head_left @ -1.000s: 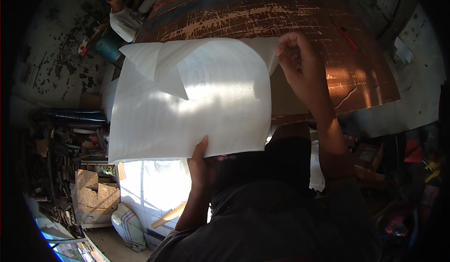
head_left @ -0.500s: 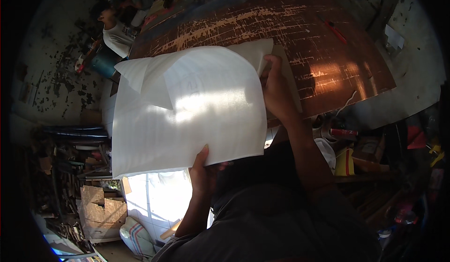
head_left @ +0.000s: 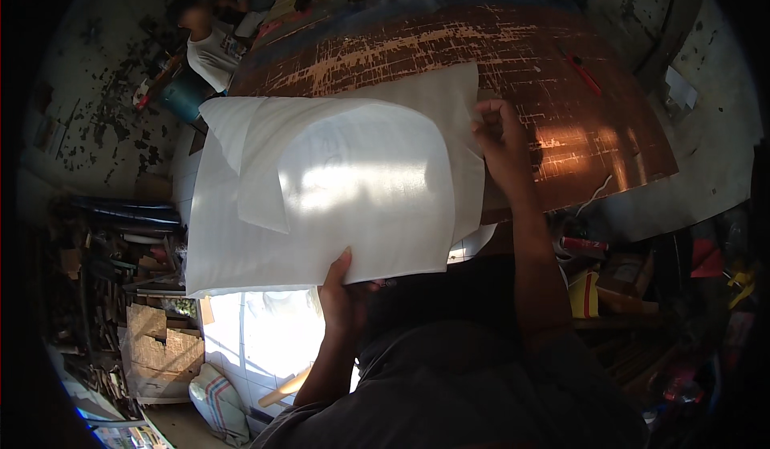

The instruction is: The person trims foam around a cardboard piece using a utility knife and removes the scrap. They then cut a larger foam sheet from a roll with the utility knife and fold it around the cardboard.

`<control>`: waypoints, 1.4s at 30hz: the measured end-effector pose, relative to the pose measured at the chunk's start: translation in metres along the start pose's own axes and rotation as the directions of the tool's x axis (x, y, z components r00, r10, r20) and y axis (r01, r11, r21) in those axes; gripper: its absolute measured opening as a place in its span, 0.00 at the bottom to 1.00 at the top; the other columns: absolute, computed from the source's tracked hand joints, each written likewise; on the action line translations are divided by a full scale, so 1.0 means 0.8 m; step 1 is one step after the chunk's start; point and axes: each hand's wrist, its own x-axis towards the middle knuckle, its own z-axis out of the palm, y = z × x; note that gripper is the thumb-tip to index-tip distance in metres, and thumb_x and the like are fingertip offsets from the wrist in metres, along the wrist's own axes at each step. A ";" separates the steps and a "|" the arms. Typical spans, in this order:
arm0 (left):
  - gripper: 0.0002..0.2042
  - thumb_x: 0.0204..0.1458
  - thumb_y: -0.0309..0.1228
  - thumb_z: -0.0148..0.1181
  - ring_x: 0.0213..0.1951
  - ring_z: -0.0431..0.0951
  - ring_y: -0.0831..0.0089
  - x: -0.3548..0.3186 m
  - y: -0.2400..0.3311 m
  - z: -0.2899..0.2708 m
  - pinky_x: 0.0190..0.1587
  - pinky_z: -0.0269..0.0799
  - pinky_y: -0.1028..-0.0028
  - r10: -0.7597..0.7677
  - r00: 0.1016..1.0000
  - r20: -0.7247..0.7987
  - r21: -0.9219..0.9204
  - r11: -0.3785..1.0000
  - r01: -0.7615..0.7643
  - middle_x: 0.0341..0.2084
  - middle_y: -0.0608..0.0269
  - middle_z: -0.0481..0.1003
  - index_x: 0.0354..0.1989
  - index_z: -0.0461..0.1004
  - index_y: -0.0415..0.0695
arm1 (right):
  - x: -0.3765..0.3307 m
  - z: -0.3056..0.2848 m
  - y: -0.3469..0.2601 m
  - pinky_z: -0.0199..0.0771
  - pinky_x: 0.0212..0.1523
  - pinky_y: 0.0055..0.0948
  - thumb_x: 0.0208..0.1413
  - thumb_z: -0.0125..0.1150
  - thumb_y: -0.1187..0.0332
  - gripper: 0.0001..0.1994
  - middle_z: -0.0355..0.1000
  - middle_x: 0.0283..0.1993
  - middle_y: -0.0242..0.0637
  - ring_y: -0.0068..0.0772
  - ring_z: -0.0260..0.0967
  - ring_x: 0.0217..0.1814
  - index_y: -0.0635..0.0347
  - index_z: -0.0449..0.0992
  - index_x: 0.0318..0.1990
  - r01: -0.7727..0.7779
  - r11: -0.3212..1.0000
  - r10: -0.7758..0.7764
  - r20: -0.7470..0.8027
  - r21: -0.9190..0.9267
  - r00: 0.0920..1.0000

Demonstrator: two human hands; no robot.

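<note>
Worn brown tabletop (head_left: 561,64) behind; left hand (head_left: 343,292) pinches white foam sheet (head_left: 337,200) at bottom edge, right hand (head_left: 499,136) grips right edge—light, floppy, likely tear-prone, best held by edges.

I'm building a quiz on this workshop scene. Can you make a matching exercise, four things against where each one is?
Things:
1. white foam sheet
2. left hand
3. right hand
4. red pen-like tool

Places:
A. lying alone on the worn brown tabletop, far right
B. gripping the sheet's right edge
C. held up over the table's near edge, top left corner folded over
D. pinching the sheet's bottom edge

Pairs: 1-C, 2-D, 3-B, 4-A
</note>
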 end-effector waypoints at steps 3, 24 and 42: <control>0.18 0.71 0.33 0.59 0.35 0.87 0.55 0.000 0.000 0.006 0.33 0.82 0.64 -0.008 1.000 0.011 -0.003 1.000 0.008 0.42 0.45 0.83 0.61 0.72 0.32 | 0.001 -0.001 0.009 0.77 0.45 0.34 0.65 0.64 0.80 0.14 0.75 0.42 0.37 0.30 0.74 0.40 0.55 0.80 0.56 0.088 0.983 -0.083 0.039 -0.161 0.996; 0.26 0.74 0.45 0.55 0.45 0.91 0.53 0.003 -0.003 -0.006 0.35 0.86 0.66 -0.125 0.981 0.147 0.098 0.989 0.111 0.50 0.41 0.84 0.66 0.72 0.31 | -0.013 0.005 0.004 0.76 0.43 0.33 0.65 0.65 0.81 0.09 0.74 0.43 0.37 0.32 0.74 0.39 0.57 0.86 0.48 0.228 0.915 -0.205 0.104 -0.334 0.973; 0.17 0.75 0.39 0.64 0.49 0.89 0.72 0.057 0.198 0.099 0.42 0.81 0.73 0.015 0.776 0.631 0.771 0.099 -0.629 0.45 0.59 0.90 0.64 0.84 0.41 | -0.009 0.009 0.023 0.78 0.46 0.37 0.65 0.66 0.78 0.07 0.75 0.45 0.38 0.36 0.76 0.40 0.55 0.86 0.44 0.235 0.915 -0.219 0.084 -0.328 0.972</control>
